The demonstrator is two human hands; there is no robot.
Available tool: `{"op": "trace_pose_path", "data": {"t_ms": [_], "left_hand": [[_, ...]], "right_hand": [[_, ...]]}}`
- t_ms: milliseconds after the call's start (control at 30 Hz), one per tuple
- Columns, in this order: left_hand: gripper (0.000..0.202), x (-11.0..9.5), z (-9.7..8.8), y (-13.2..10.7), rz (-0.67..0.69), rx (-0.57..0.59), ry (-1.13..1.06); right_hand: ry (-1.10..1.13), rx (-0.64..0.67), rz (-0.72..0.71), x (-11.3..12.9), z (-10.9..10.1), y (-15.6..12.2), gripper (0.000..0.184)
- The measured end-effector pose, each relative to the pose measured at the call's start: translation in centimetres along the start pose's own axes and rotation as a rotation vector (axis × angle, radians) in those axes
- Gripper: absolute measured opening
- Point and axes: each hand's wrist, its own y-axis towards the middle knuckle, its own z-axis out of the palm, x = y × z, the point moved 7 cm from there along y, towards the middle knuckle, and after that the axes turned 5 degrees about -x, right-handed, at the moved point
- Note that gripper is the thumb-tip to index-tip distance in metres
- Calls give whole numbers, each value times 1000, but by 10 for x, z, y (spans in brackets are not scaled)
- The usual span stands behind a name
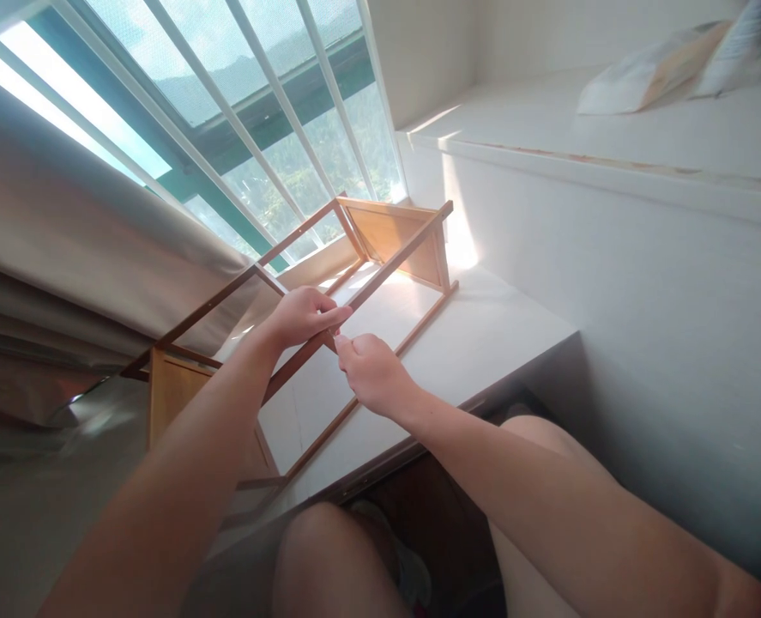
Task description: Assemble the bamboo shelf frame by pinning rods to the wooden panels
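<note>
A wooden shelf frame of slim brown rails lies on its side across a white tabletop. Lighter wood panels close its two ends: one panel is near the window, the other panel near the curtain. My left hand is closed around the frame's upper rail, close to where a crossbar meets it. Just below and to the right, my right hand is closed in a pinch against that joint. Whatever its fingertips hold is too small and covered to name.
Behind the frame is a barred window, with a grey-beige curtain on the left. A white ledge at the right bears a plastic packet. My knees are below the tabletop's dark front edge.
</note>
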Motion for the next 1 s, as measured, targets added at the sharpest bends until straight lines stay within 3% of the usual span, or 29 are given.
{"op": "trace_pose_path", "data": {"t_ms": [400,600,833,1000], "left_hand": [[45,0,0,0,6,-1,27],[50,2,3,0,-7,49,22],[53,4,6,0,-14,82,-6],[49,5,6,1,-8,90,-51]], "right_hand": [[-356,22,-79,3,-4,2,55],[-581,27,-154,13,-5,-1,52],[-697,92,-192,24,-3,-6,49],[-700,133,-335,27,1,-5,44]]}}
